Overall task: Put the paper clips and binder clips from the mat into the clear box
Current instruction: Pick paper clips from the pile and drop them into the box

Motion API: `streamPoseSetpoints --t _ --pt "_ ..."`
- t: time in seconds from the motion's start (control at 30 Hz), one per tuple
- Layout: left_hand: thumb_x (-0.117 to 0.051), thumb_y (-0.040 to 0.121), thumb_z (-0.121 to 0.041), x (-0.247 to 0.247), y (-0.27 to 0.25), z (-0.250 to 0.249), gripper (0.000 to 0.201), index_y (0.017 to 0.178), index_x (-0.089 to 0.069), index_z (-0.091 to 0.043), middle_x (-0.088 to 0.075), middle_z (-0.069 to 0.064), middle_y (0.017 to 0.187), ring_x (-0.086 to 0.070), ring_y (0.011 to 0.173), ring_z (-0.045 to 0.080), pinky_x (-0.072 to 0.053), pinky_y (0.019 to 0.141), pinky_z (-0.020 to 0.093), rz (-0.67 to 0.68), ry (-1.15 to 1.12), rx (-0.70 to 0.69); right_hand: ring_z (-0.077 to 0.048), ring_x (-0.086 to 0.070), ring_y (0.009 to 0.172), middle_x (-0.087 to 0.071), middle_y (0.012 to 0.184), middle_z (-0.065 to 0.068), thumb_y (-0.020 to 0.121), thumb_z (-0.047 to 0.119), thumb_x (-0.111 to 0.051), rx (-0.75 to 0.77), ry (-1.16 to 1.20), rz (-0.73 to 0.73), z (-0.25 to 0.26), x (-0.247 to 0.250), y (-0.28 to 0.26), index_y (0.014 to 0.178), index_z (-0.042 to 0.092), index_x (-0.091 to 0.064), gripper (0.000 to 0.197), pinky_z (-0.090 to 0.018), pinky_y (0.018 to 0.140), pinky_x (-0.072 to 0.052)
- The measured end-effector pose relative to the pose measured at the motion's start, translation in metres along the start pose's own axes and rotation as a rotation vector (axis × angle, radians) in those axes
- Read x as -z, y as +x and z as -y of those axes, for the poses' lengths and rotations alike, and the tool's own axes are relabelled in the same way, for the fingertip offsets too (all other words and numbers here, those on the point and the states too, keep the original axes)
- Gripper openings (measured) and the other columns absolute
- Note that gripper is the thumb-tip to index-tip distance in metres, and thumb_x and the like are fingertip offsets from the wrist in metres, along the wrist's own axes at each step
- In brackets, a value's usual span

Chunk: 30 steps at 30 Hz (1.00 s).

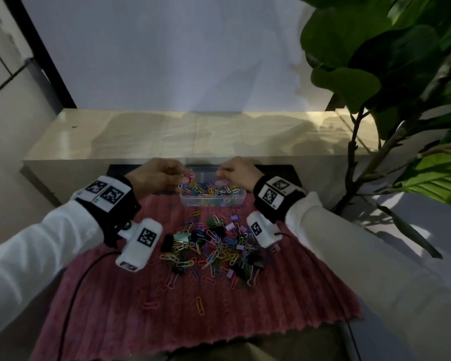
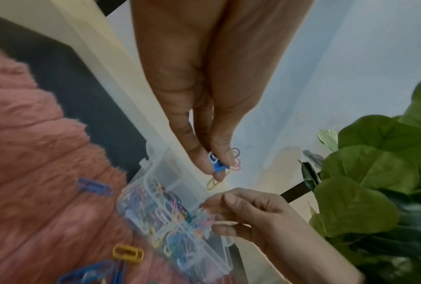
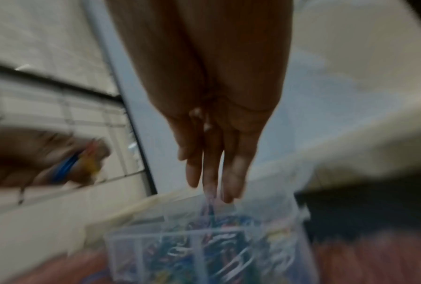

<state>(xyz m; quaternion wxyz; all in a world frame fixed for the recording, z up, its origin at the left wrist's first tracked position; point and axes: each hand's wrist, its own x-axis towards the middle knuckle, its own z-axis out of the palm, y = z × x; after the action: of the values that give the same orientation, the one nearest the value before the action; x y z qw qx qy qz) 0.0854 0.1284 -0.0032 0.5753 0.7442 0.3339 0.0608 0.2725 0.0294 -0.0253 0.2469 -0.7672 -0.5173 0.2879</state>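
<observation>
A clear compartment box (image 1: pixel 211 203) with several coloured clips in it stands at the far edge of the red ribbed mat (image 1: pixel 245 321). A pile of paper clips and binder clips (image 1: pixel 211 246) lies mid-mat. My left hand (image 1: pixel 185 178) hovers over the box's left end, and in the left wrist view my left hand (image 2: pixel 219 169) pinches a blue binder clip (image 2: pixel 217 163) with a few paper clips. My right hand (image 1: pixel 220 178) is over the box's right part. In the blurred right wrist view my right hand (image 3: pixel 214 190) pinches thin pale clips above the box (image 3: pixel 121 242).
A large leafy plant (image 1: pixel 401 74) stands close on the right. A beige ledge (image 1: pixel 193 134) runs behind the box, with a pale wall above. A black cable (image 1: pixel 73 295) crosses the mat's left side. Loose paper clips (image 1: pixel 199 306) lie toward the mat's near edge.
</observation>
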Motion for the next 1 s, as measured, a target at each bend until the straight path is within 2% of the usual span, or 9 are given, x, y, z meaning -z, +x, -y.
streamPoseSetpoints --t 0.07,0.2,0.3,0.4,0.5,0.6,0.67,0.8,1.0 --pt "-0.06 0.081 -0.001 0.004 0.01 -0.008 0.013 0.094 -0.063 0.001 -0.063 0.013 0.083 -0.061 0.072 0.019 -0.049 0.077 0.034 -0.011 0.073 -0.029 -0.025 -0.061 0.095 -0.068 0.107 -0.014 0.095 0.017 -0.048 0.084 -0.258 0.039 0.005 0.002 -0.007 0.1 0.003 -0.066 0.024 -0.026 0.078 -0.041" --pt "-0.066 0.079 -0.006 0.008 0.029 -0.027 0.02 0.098 -0.07 -0.01 -0.07 -0.014 0.063 -0.062 0.056 -0.004 -0.052 0.062 0.008 -0.007 0.251 -0.1 -0.024 -0.064 0.094 -0.07 0.102 -0.012 0.091 0.009 -0.052 0.25 -0.337 0.016 0.003 0.004 -0.039 0.1 0.003 -0.067 0.018 -0.026 0.08 -0.043" --pt "-0.068 0.076 -0.005 0.008 0.04 -0.033 0.027 0.102 -0.069 -0.011 -0.067 -0.021 0.053 -0.063 0.054 -0.005 -0.052 0.061 0.006 0.009 0.263 -0.068 -0.021 -0.066 0.086 -0.071 0.094 -0.01 0.088 0.007 -0.056 0.27 -0.335 0.168 -0.002 -0.007 -0.071 0.097 0.007 -0.067 0.015 -0.027 0.075 -0.048" --pt "-0.067 0.076 -0.002 0.002 0.043 -0.034 0.029 0.105 -0.066 -0.004 -0.067 -0.016 0.052 -0.062 0.049 -0.004 -0.05 0.054 0.006 0.031 0.277 -0.044 -0.014 -0.066 0.082 -0.072 0.092 -0.004 0.088 0.011 -0.059 0.258 -0.307 0.27 -0.01 -0.02 -0.09 0.097 0.012 -0.068 0.013 -0.03 0.076 -0.053" --pt "-0.061 0.081 0.001 -0.005 0.037 -0.036 0.025 0.106 -0.064 0.0 -0.065 0.0 0.07 -0.062 0.052 -0.001 -0.048 0.05 0.005 0.082 0.268 -0.026 -0.012 -0.066 0.082 -0.072 0.093 -0.003 0.088 0.013 -0.059 0.26 -0.247 0.259 -0.014 -0.025 -0.095 0.1 0.013 -0.068 0.015 -0.029 0.077 -0.052" --pt "-0.059 0.082 0.001 -0.015 0.023 -0.035 0.014 0.094 -0.066 -0.003 -0.064 0.002 0.075 -0.062 0.064 0.008 -0.049 0.052 0.006 0.169 0.212 0.025 -0.013 -0.067 0.083 -0.073 0.091 -0.003 0.087 0.01 -0.06 0.237 -0.168 0.232 -0.015 -0.021 -0.095 0.098 0.013 -0.067 0.014 -0.028 0.079 -0.053" --pt "-0.058 0.083 0.001 -0.022 0.011 -0.033 0.011 0.083 -0.064 -0.008 -0.064 -0.002 0.069 -0.061 0.055 0.001 -0.046 0.048 0.004 0.231 0.214 0.039 -0.013 -0.068 0.08 -0.073 0.086 -0.004 0.086 0.009 -0.061 0.225 -0.132 0.201 -0.016 -0.018 -0.094 0.095 0.013 -0.068 0.012 -0.023 0.076 -0.052" --pt "-0.059 0.082 -0.001 -0.025 0.003 -0.02 0.013 0.08 -0.065 -0.012 -0.066 0.005 0.083 -0.066 0.075 0.011 -0.056 0.081 0.024 0.327 0.143 0.071 -0.009 -0.064 0.067 -0.071 0.079 -0.005 0.087 0.004 -0.057 0.171 0.005 0.118 -0.014 -0.015 -0.09 0.091 0.01 -0.067 0.013 -0.009 0.062 -0.047" --pt "-0.055 0.083 0.004 -0.033 -0.006 -0.015 0.014 0.078 -0.062 -0.006 -0.067 0.003 0.078 -0.069 0.071 0.007 -0.057 0.072 0.017 0.334 -0.102 0.13 -0.021 -0.065 0.066 -0.067 0.081 -0.01 0.084 0.012 -0.064 0.046 0.437 0.038 0.002 -0.019 -0.09 0.088 0.01 -0.058 0.008 -0.026 0.061 -0.056"
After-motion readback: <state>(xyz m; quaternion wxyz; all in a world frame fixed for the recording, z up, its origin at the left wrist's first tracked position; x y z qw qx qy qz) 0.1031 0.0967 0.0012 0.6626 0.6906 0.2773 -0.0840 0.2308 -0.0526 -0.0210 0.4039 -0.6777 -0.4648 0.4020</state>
